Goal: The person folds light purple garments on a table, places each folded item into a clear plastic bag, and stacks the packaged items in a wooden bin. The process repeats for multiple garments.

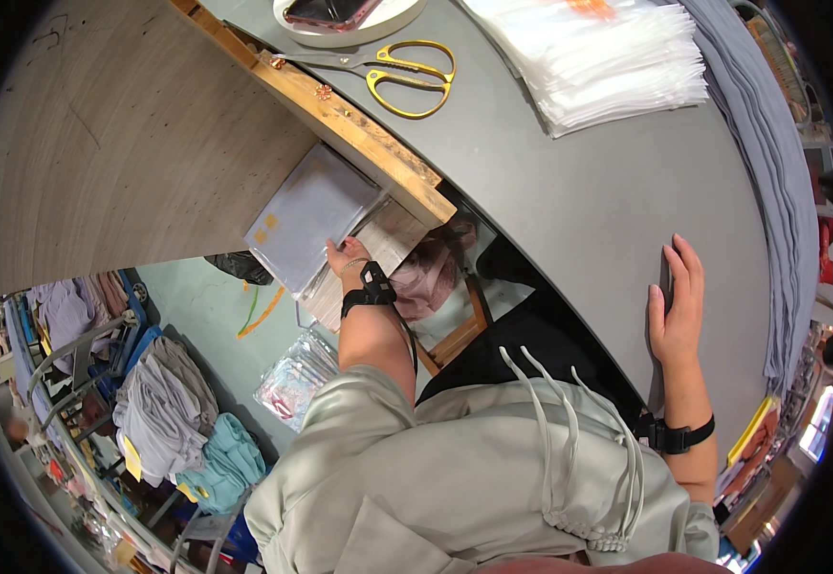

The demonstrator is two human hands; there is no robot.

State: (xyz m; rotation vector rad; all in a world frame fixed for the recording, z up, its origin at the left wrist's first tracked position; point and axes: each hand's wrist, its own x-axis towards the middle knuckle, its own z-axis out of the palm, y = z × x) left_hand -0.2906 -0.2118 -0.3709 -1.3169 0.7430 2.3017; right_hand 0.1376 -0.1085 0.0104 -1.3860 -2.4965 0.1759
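Note:
My left hand (348, 256) reaches down beside the table to a stack of flat bagged packs. Its fingers are at the edge of the top one, a folded grey-blue garment in a clear bag (311, 204), and seem to grip it; some fingers are hidden. Paler bagged packs (388, 232) lie under it. On the right, my right hand (679, 304) rests open on the grey tabletop (569, 220), fingers stretched out and holding nothing. Both wrists wear black straps.
Gold-handled scissors (412, 78) and a white dish (354, 29) with a phone lie at the far edge. A pile of clear bags (622, 81) and long grey-blue fabric (766, 191) are on the table. A cart with clothes (163, 407) stands lower left; bagged packs (297, 378) lie on the floor.

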